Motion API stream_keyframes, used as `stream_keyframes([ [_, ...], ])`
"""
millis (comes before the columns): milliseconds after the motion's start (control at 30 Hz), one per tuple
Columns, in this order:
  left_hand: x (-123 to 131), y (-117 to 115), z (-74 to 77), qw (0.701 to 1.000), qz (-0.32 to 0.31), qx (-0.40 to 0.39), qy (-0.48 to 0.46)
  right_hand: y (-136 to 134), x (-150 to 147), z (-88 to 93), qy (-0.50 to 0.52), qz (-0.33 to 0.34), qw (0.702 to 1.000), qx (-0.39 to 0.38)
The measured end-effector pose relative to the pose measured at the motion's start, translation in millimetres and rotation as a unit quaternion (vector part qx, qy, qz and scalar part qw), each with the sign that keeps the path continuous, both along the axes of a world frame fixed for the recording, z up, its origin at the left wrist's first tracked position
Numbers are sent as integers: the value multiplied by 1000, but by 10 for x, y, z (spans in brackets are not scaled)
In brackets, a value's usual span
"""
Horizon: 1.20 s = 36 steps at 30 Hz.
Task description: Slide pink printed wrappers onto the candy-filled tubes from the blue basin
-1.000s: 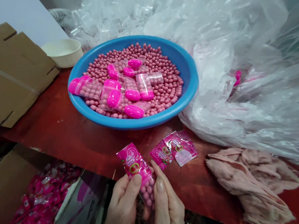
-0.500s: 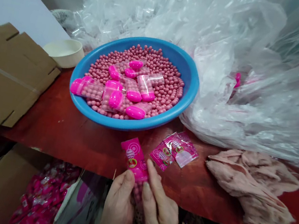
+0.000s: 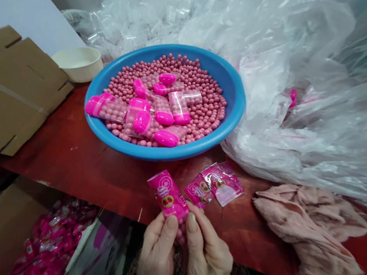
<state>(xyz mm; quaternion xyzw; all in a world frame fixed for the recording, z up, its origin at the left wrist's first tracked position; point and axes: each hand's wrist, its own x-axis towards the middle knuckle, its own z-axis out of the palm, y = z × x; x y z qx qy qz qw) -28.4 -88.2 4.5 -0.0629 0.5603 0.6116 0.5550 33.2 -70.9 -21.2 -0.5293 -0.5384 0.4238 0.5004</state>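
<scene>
Your left hand (image 3: 156,261) and right hand (image 3: 205,264) pinch a glossy pink sachet (image 3: 168,196) of round beads at the red table (image 3: 92,169) edge, just beside flat printed sachets (image 3: 221,182); beyond sits a round blue plastic basin (image 3: 166,155) of pink beads (image 3: 206,108).

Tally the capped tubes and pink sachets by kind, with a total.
Clear plastic tubes with magenta caps in the blue plastic basin: 9
Flat pink printed sachets on the red tabletop: 2
Bead-filled pink sachet in the left hand and right hand: 1
Total: 12
</scene>
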Motion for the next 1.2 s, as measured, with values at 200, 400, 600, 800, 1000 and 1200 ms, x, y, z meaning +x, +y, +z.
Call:
stream_keyframes([
  [200, -121, 89, 75, 994, -40, 105, 6, -5, -34, 45, 60, 72, 993, -74],
  [400, -243, 141, 82, 994, -22, 97, 38, -123, -30, 87, 5, 159, 982, -105],
  [600, -216, 102, 83, 991, -69, 109, 31, -241, -46, 85, -47, 124, 986, -103],
  [800, -182, 31, 85, 992, -71, 99, 8, -202, -7, 159, -15, 78, 987, -136],
  [1000, -295, 34, 88, 990, -91, 107, -3, -48, 12, 250, 235, 191, 876, -375],
  [1200, -344, 32, -28, 968, -145, 180, -98, -18, 12, 355, 358, 208, 787, -458],
])
